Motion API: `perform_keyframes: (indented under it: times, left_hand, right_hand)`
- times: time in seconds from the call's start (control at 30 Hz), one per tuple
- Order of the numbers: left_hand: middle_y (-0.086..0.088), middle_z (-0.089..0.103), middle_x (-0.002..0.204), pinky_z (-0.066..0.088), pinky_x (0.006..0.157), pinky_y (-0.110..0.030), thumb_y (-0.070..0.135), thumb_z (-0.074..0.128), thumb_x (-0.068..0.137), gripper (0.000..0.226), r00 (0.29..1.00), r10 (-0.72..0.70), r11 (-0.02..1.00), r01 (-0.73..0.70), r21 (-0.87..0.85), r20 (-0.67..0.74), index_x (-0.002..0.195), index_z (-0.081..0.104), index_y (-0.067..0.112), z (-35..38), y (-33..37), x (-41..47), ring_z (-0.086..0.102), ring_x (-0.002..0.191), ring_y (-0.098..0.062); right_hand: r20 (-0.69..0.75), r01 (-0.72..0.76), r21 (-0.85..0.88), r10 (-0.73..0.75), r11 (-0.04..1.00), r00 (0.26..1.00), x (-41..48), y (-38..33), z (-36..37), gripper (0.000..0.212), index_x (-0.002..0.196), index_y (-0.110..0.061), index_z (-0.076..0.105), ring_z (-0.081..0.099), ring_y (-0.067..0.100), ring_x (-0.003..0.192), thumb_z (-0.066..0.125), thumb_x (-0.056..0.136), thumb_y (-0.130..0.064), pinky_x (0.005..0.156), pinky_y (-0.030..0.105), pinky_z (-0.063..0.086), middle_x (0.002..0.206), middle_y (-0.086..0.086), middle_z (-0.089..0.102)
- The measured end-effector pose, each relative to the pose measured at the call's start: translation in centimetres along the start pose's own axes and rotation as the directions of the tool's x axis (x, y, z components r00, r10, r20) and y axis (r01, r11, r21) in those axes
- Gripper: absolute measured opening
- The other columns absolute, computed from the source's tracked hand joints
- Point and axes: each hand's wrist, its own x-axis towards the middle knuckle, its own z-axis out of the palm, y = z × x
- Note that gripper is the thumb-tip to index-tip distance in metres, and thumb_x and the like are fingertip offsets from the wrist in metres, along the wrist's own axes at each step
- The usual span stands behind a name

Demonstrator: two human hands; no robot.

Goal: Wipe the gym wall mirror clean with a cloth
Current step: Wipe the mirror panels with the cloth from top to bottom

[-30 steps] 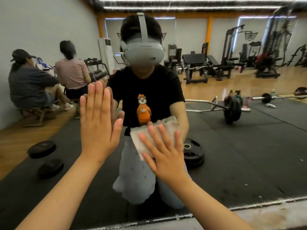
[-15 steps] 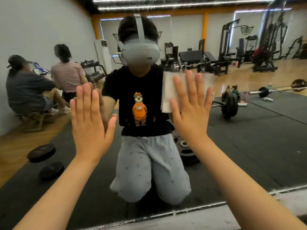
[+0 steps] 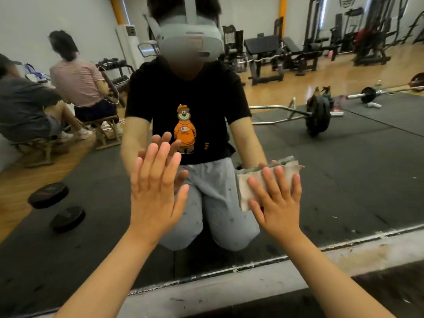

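Observation:
The wall mirror fills most of the head view and reflects a kneeling person with a headset. My right hand presses a folded pale cloth flat against the glass with straight, spread fingers, low and right of centre. My left hand lies flat on the mirror with straight fingers, left of the cloth and apart from it, holding nothing. Most of the cloth is hidden under my right hand; its top and left edges show.
The mirror's bottom edge meets a grey scuffed ledge just below my forearms. Reflected in the glass are two seated people at the left, weight plates on black matting, a loaded barbell and gym machines behind.
My right hand has slid the cloth down the glass from high on the right to low on the right. My left hand stays flat on the mirror, now lower in view.

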Motion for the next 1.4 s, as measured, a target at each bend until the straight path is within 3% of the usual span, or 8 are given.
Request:
perform_keyframes:
  times: [0.13,0.33,0.6,0.7,0.87,1.07,1.23,1.4]
  left_hand:
    - [-0.003,-0.001,0.166,0.003,0.125,-0.041,0.031,0.044,0.100,0.064,0.999,0.043,0.987,-0.038,0.153,-0.030,0.154,0.017,0.012,1.6,-0.4,-0.5,0.000,0.154,-0.024]
    - [-0.004,-0.003,0.167,0.003,0.124,-0.042,0.032,0.041,0.102,0.064,0.999,0.047,0.985,-0.042,0.170,-0.024,0.156,0.014,0.011,1.7,-0.4,-0.7,-0.001,0.154,-0.026]
    - [-0.005,0.002,0.167,0.006,0.124,-0.043,0.032,0.043,0.101,0.065,0.998,0.052,0.986,-0.045,0.163,-0.039,0.156,0.017,0.011,1.6,-0.3,-0.7,0.005,0.153,-0.027]
    - [-0.005,0.002,0.167,0.006,0.124,-0.042,0.032,0.041,0.102,0.063,0.997,0.063,0.984,-0.054,0.169,-0.047,0.157,0.016,0.011,1.6,-0.2,-0.5,0.004,0.153,-0.027]
    - [-0.005,0.001,0.166,0.006,0.124,-0.044,0.031,0.043,0.100,0.066,0.996,0.064,0.982,-0.053,0.182,-0.056,0.156,0.015,0.011,1.9,-0.3,-0.7,0.003,0.153,-0.028]
    - [-0.006,-0.001,0.166,0.005,0.124,-0.044,0.032,0.040,0.101,0.065,0.998,0.060,0.983,-0.053,0.176,-0.036,0.156,0.014,0.010,1.8,-0.3,-0.6,0.000,0.153,-0.028]
    - [-0.006,-0.002,0.166,0.003,0.124,-0.044,0.033,0.038,0.102,0.063,0.999,0.043,0.983,-0.039,0.179,-0.018,0.156,0.014,0.010,1.8,-0.3,-0.6,0.000,0.153,-0.028]
    - [-0.008,0.000,0.166,0.003,0.124,-0.043,0.035,0.036,0.104,0.058,0.999,0.053,0.977,-0.051,0.206,-0.004,0.154,0.022,0.008,1.5,-0.3,-0.5,0.002,0.153,-0.028]
  right_hand:
    - [0.010,0.011,0.024,-0.011,1.000,1.000,-0.5,0.6,-0.1,0.058,0.157,-0.037,0.015,0.002,0.017,0.154,0.034,0.103,-0.045,0.123,0.048,0.001,0.167,-0.007,0.000]
    - [-0.024,-0.010,0.049,0.011,0.999,1.000,3.4,2.3,-1.4,0.057,0.157,-0.037,0.016,0.003,0.016,0.154,0.034,0.103,-0.044,0.123,0.047,0.002,0.167,-0.008,0.004]
    - [-0.157,-0.220,0.083,0.230,0.972,0.960,17.8,7.0,-6.2,0.053,0.153,-0.015,0.033,0.016,0.034,0.147,0.033,0.104,-0.036,0.118,0.061,0.014,0.158,0.019,0.031]
    - [-0.187,-0.264,0.076,0.274,0.962,0.944,15.2,6.2,-5.0,0.052,0.152,-0.017,0.031,0.019,0.034,0.148,0.030,0.104,-0.037,0.119,0.058,0.012,0.158,0.018,0.030]
    - [-0.044,-0.218,0.065,0.221,0.974,0.974,2.2,4.7,-1.6,0.057,0.158,-0.033,0.005,-0.004,0.022,0.153,0.025,0.106,-0.042,0.122,0.052,-0.001,0.166,-0.006,-0.009]
    - [0.111,-0.151,0.015,0.148,0.988,0.983,-5.4,5.4,-0.7,0.057,0.159,-0.033,0.003,-0.009,0.020,0.153,0.024,0.107,-0.045,0.122,0.047,-0.009,0.166,-0.005,-0.011]
    - [0.005,-0.273,0.068,0.274,0.960,0.962,2.7,7.5,-2.5,0.056,0.158,-0.035,0.004,-0.010,0.016,0.152,0.023,0.107,-0.044,0.122,0.045,-0.007,0.166,-0.009,-0.010]
    - [-0.058,-0.252,0.046,0.254,0.967,0.965,12.5,11.2,-5.4,0.054,0.155,-0.022,0.020,0.005,0.025,0.151,0.023,0.106,-0.044,0.121,0.050,0.000,0.160,0.012,0.019]
